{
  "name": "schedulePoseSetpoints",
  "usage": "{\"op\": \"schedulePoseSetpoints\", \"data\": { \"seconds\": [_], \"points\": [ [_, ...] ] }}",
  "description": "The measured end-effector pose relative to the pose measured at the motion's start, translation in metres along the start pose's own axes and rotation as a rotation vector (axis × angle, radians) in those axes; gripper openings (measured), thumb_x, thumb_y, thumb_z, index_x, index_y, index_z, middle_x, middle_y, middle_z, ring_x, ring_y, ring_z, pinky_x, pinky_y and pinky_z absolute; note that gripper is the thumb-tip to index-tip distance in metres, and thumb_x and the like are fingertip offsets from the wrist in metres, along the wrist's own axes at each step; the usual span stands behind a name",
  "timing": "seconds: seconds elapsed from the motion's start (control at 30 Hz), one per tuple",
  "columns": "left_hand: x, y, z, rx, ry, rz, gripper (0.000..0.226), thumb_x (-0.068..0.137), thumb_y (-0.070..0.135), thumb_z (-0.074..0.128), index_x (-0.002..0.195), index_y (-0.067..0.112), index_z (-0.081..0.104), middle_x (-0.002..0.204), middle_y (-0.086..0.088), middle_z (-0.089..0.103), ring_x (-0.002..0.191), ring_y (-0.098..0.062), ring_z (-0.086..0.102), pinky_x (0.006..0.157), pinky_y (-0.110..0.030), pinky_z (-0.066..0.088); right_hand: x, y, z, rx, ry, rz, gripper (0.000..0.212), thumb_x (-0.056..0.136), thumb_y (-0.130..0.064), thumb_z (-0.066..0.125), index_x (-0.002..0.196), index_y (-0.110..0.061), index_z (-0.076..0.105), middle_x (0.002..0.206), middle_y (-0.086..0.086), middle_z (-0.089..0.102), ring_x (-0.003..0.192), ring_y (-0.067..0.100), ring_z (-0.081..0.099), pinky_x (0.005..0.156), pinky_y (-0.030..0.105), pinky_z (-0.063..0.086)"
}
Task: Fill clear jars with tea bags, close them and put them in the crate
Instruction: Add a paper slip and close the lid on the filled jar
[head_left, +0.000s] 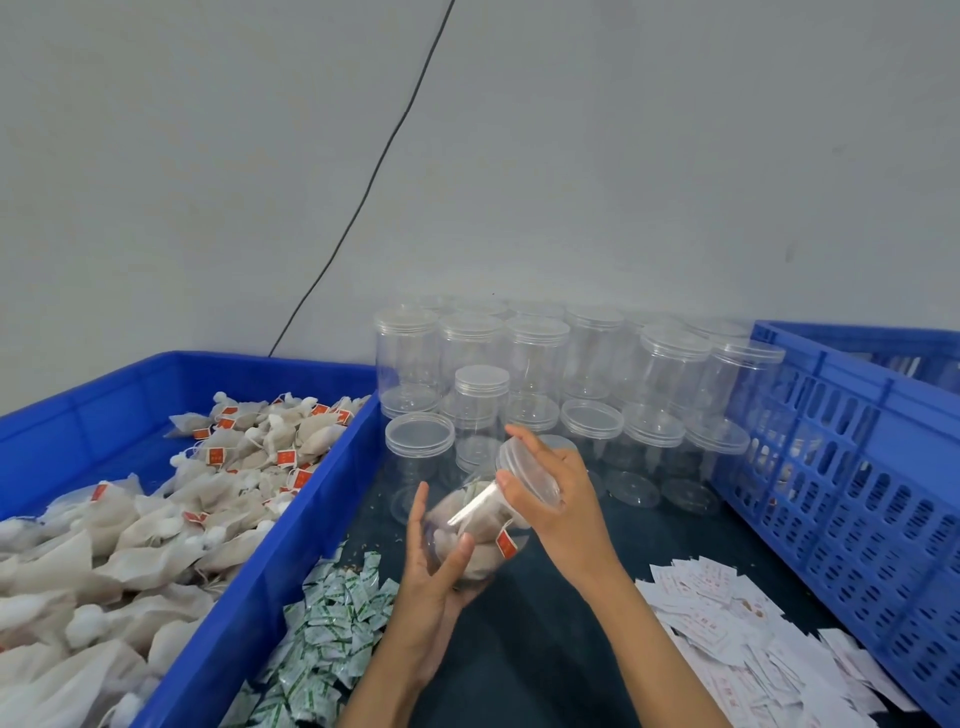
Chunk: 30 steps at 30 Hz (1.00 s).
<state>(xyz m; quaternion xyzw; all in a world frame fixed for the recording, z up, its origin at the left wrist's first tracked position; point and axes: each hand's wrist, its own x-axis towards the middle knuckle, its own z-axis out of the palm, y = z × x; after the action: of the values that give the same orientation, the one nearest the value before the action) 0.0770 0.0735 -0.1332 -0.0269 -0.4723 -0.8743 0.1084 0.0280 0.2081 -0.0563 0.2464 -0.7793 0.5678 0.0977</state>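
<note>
My left hand (434, 582) cradles a clear jar (480, 530) from below, tilted toward the right, with several tea bags inside and one red tag showing. My right hand (558, 499) grips the clear lid (527, 475) at the jar's mouth, thumb and fingers curled round its rim. A blue bin (270, 571) at the left holds a heap of white tea bags (156, 525) with red tags. The blue slotted crate (852, 488) stands at the right.
Many empty lidded clear jars (535, 364) stand stacked against the grey wall behind my hands. Green-and-white sachets (332, 629) lie by the bin. White paper slips (743, 634) are spread at the lower right. A black cable (363, 192) runs down the wall.
</note>
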Motion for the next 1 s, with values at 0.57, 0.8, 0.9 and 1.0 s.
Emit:
{"op": "schedulePoseSetpoints", "data": {
  "seconds": [0.57, 0.8, 0.9, 1.0],
  "points": [
    [0.002, 0.007, 0.007, -0.076, -0.091, -0.237, 0.062, 0.078, 0.064, 0.052, 0.110, 0.014, 0.072, 0.093, -0.015, 0.069, 0.066, -0.021, 0.062, 0.050, -0.023, 0.044, 0.001, -0.021, -0.015, -0.111, -0.238, -0.133, 0.046, 0.079, -0.054, 0.063, 0.122, -0.062, 0.050, 0.120, -0.017, 0.039, 0.119, -0.009, 0.038, 0.087, -0.001, 0.034],
    [0.000, 0.006, 0.012, 0.050, 0.089, -0.058, 0.076, 0.073, 0.052, 0.066, 0.141, 0.028, 0.044, 0.125, -0.011, 0.066, 0.103, -0.025, 0.061, 0.085, -0.042, 0.043, 0.000, -0.018, -0.010, -0.049, -0.274, 0.215, 0.068, 0.076, -0.076, 0.041, 0.140, -0.059, 0.024, 0.144, -0.017, 0.021, 0.130, 0.003, 0.025, 0.102, 0.026, 0.025],
    [0.000, 0.006, 0.011, 0.024, 0.093, -0.101, 0.067, 0.081, 0.052, 0.066, 0.137, 0.021, 0.048, 0.115, -0.014, 0.068, 0.086, -0.019, 0.062, 0.069, -0.031, 0.046, -0.002, -0.020, -0.026, 0.044, -0.446, 0.159, 0.065, 0.083, -0.060, 0.051, 0.141, -0.061, 0.020, 0.146, -0.035, 0.009, 0.132, -0.015, 0.012, 0.107, 0.019, 0.019],
    [-0.001, 0.004, 0.012, 0.041, 0.064, -0.104, 0.065, 0.082, 0.052, 0.059, 0.137, 0.019, 0.048, 0.108, -0.013, 0.068, 0.078, -0.014, 0.061, 0.062, -0.027, 0.045, -0.002, -0.023, -0.031, 0.018, -0.380, 0.104, 0.049, 0.091, -0.042, 0.058, 0.133, -0.056, 0.037, 0.137, -0.035, 0.033, 0.123, -0.022, 0.030, 0.090, 0.004, 0.029]
  ]
}}
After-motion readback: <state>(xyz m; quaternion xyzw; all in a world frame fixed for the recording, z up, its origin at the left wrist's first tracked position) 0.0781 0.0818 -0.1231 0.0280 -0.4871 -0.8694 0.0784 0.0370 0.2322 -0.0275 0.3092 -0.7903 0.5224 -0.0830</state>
